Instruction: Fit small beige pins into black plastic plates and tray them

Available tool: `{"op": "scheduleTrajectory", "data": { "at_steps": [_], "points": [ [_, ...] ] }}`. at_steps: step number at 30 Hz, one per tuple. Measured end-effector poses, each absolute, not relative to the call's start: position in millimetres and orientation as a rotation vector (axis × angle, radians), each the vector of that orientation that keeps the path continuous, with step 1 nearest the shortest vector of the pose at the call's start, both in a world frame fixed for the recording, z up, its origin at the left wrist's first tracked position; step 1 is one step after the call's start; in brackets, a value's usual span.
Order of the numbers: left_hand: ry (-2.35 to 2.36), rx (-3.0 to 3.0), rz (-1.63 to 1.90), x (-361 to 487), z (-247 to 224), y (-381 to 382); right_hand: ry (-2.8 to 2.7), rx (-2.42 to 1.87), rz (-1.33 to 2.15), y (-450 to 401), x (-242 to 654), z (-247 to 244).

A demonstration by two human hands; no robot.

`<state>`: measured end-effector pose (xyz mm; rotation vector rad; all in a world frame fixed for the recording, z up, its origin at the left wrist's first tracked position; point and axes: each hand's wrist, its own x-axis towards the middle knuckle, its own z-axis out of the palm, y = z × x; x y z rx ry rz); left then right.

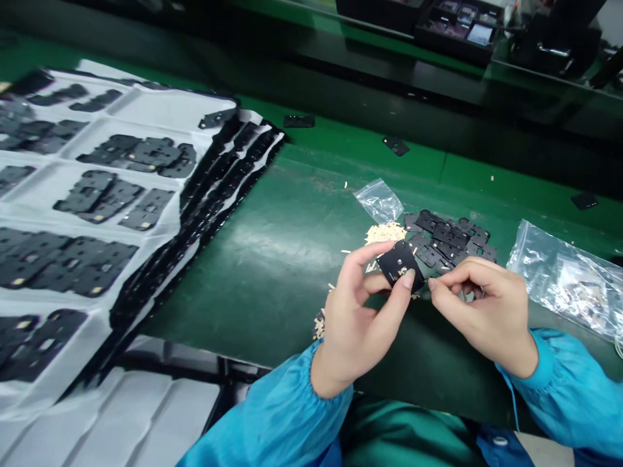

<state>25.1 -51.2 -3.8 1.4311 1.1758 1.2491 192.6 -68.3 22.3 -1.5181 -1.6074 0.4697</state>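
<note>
Left hand (363, 318) pinches a black die-cut piece (400, 263) above a green desk (253, 311)
In the head view, the left grip is closed on the piece, thumb pressed to its face. The right hand (487, 318) curls just right of the grip, its fingertips (435, 285) at the piece's edge; whether they hold anything is too small to tell. Just ahead of the grip lie a heap of black pieces (450, 237) and tan paper slivers (384, 233). A loose pinch could drop the piece into that heap, where it could get mixed in. A blue sleeve (535, 370) could catch the clear plastic bag (567, 279) to the right. Open desk lies left of the grip, before the white tray (165, 107).
</note>
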Motion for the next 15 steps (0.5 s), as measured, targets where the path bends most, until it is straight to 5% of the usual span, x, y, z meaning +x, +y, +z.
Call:
{"op": "scheduleTrajectory", "data": {
  "at_steps": [8, 15],
  "points": [
    [1.205, 1.507, 1.278, 26.8, -3.1, -53.8, -1.743, -1.42, 0.266, -68.6, 192.2, 24.5],
    [1.229, 1.58, 1.239, 26.7, 3.1, -52.8, -1.651, -1.535, 0.46, -69.5, 191.3, 25.3]
  ]
}}
